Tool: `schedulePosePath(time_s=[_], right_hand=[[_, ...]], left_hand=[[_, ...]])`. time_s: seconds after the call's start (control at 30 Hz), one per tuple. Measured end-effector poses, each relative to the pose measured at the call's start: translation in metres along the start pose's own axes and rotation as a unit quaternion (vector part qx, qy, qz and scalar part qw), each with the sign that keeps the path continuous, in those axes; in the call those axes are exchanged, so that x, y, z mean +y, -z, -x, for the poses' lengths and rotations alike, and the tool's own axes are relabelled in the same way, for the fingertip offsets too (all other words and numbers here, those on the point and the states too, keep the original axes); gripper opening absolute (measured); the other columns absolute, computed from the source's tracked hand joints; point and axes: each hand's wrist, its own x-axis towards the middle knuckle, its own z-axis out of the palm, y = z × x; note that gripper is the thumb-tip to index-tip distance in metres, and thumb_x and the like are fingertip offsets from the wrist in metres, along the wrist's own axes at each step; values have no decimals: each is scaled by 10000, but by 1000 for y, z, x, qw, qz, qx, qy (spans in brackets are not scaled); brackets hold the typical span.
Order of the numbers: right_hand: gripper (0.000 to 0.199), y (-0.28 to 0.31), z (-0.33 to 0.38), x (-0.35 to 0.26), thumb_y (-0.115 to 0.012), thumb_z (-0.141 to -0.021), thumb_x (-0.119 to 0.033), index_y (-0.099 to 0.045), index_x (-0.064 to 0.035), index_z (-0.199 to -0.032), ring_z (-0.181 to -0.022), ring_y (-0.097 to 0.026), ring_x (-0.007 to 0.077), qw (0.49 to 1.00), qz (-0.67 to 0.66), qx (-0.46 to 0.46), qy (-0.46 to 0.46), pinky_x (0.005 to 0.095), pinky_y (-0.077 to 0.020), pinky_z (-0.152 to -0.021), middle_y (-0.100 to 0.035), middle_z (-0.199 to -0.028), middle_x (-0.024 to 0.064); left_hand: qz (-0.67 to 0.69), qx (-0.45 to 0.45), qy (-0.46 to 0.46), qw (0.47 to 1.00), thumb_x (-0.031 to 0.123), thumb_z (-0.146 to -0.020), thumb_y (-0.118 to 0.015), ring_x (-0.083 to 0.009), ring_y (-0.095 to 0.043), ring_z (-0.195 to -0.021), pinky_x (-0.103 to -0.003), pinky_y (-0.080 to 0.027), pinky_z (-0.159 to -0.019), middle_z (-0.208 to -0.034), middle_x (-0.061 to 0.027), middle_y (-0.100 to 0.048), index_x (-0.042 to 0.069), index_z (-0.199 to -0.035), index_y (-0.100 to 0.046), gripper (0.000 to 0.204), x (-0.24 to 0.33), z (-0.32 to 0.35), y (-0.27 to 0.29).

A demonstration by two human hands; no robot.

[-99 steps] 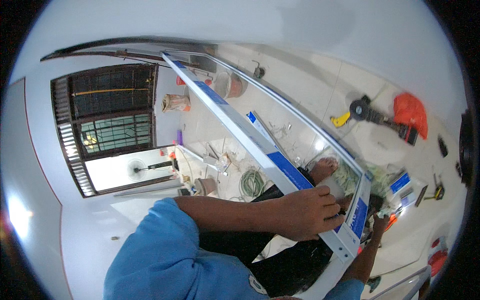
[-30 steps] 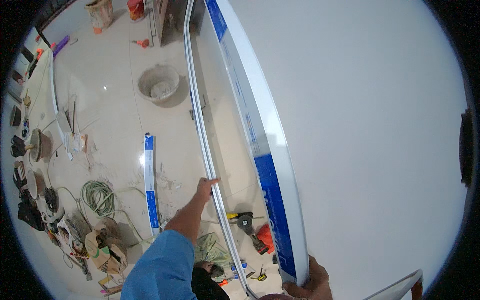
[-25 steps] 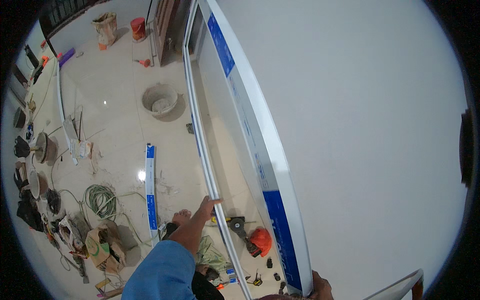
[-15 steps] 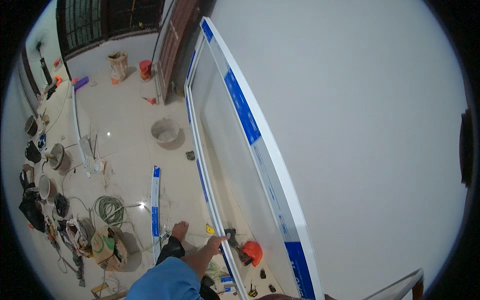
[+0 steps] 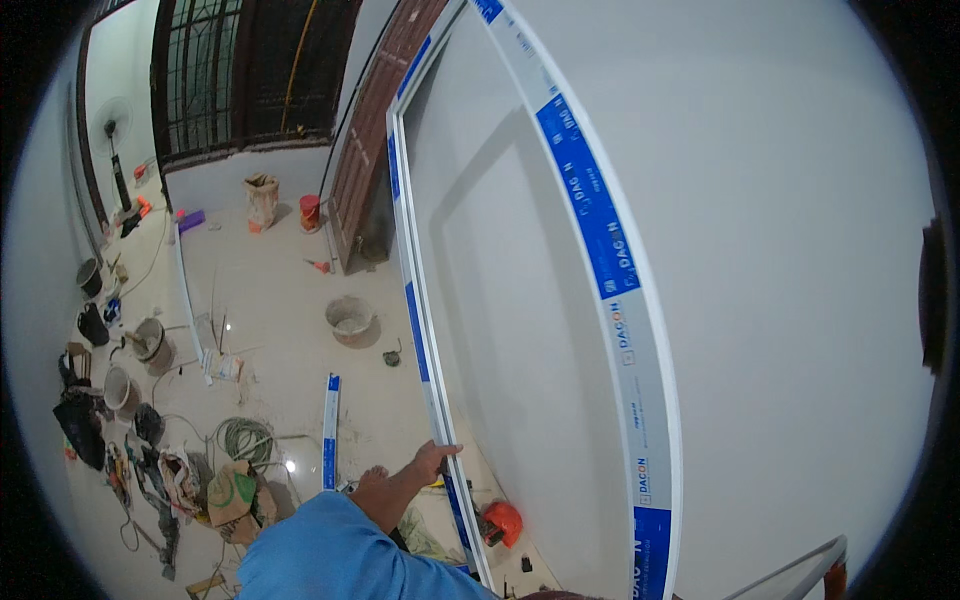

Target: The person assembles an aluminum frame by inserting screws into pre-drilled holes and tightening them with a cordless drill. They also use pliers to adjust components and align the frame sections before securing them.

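A long white door or window frame (image 5: 618,255), partly wrapped in blue and clear protective film, stands tilted close to the pale wall on my right. Its top end runs out of the upper edge of the view. My left hand (image 5: 434,460) is closed round the frame's left bar, low down, with the thumb laid across it. The blue sleeve (image 5: 350,550) of that arm fills the bottom. My right hand does not show.
A red helmet-like thing (image 5: 503,523) lies inside the frame's foot. A white-and-blue strip (image 5: 331,432), a grey basin (image 5: 351,318) and coiled hose (image 5: 244,441) are on the floor. Buckets, bags and tools crowd the left. A brown door (image 5: 385,120) stands beyond the frame.
The frame's top has risen and swung right, past the upper edge, so more of its film shows. My left hand still grips the bar, slightly higher in view. The room has shifted rightward and down.
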Motion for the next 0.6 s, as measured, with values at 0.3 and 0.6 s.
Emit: schedulePosePath(time_s=[0.3, 0.6], right_hand=[[635, -33, -8, 46, -831, -952, -258, -587, 13, -1472, -921, -709, 198, 967, -75, 178, 166, 395, -598, -817, -770, -1091, 139], [610, -88, -57, 59, -849, -942, -372, -643, 76, -1302, -956, -800, 297, 897, -158, 299, 285, 436, -633, -864, -802, -1040, 235]], left_hand=[[-128, -90, -110, 982, 279, -915, -906, -255, -721, -1068, -439, -590, -862, -1146, -109, -707, 70, -1358, -627, 564, 118, 44, -32], [-169, -63, -309, 934, 133, -815, -872, -364, -675, -1186, -493, -519, -1072, -1284, -174, -697, -34, -1436, -629, 688, 231, 89, -49]])
